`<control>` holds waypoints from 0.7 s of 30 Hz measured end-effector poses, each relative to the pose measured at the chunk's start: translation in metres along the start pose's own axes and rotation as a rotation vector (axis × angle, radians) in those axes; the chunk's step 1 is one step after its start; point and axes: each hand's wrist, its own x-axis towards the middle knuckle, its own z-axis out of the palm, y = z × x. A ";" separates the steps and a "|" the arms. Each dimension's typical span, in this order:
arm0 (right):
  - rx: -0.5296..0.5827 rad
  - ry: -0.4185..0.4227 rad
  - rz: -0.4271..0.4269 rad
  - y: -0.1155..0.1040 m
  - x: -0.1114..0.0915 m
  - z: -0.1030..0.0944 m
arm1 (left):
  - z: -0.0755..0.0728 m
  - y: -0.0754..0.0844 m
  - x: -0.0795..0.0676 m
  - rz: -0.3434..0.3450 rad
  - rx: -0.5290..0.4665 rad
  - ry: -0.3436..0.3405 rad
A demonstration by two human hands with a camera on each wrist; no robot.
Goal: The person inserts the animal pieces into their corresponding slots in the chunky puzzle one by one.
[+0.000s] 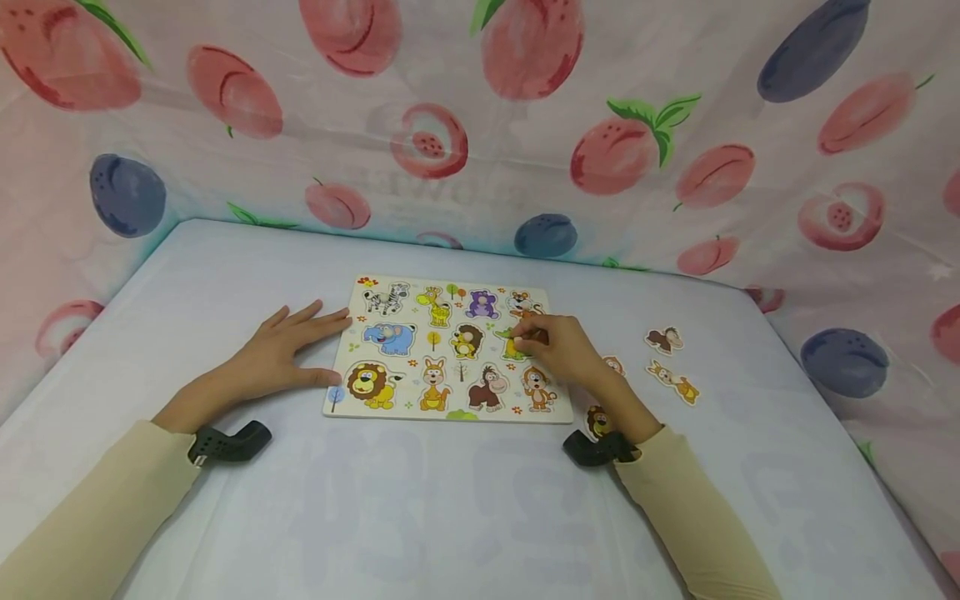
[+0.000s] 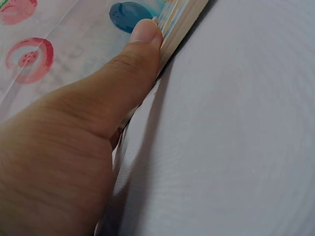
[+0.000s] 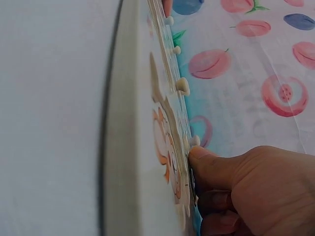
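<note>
An animal puzzle board (image 1: 399, 414) lies flat on the table. My right hand (image 1: 553, 343) is over its right side, thumb and fingertips pinching the knob of the green crocodile piece (image 1: 510, 344), which sits at its place in the middle row and is partly hidden by the fingers. In the right wrist view, the thumb (image 3: 202, 152) is at a small pale knob (image 3: 195, 141). My left hand (image 1: 281, 350) rests with spread fingers at the board's left edge; the thumb (image 2: 142, 37) touches that edge in the left wrist view. Among the animals on the board are an elephant (image 1: 390, 338) and a hedgehog (image 1: 467, 341).
To the right of the board lie loose pieces: a gorilla (image 1: 663, 340), a kangaroo (image 1: 673, 383), a monkey (image 1: 613, 364) partly behind the right forearm, and a lion (image 1: 597, 421) beside the right wrist. A fruit-patterned cloth (image 1: 510, 150) hangs behind the white-covered table (image 1: 420, 517).
</note>
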 end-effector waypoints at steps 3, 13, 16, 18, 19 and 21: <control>-0.004 0.000 0.002 0.000 0.000 0.000 | 0.000 0.000 0.000 -0.002 0.000 -0.002; 0.000 0.014 -0.014 0.000 -0.001 -0.001 | -0.001 -0.001 0.001 0.002 0.002 -0.003; 0.013 0.016 -0.025 0.001 -0.001 -0.001 | 0.000 -0.001 0.001 0.001 0.003 -0.006; 0.021 0.014 -0.033 0.002 -0.001 -0.001 | 0.000 -0.001 0.001 0.001 0.004 -0.006; 0.023 0.013 -0.037 0.003 -0.001 -0.001 | 0.000 -0.001 0.001 0.000 0.003 -0.006; 0.031 0.007 -0.044 0.003 -0.001 -0.001 | 0.000 -0.001 0.001 -0.001 0.002 -0.005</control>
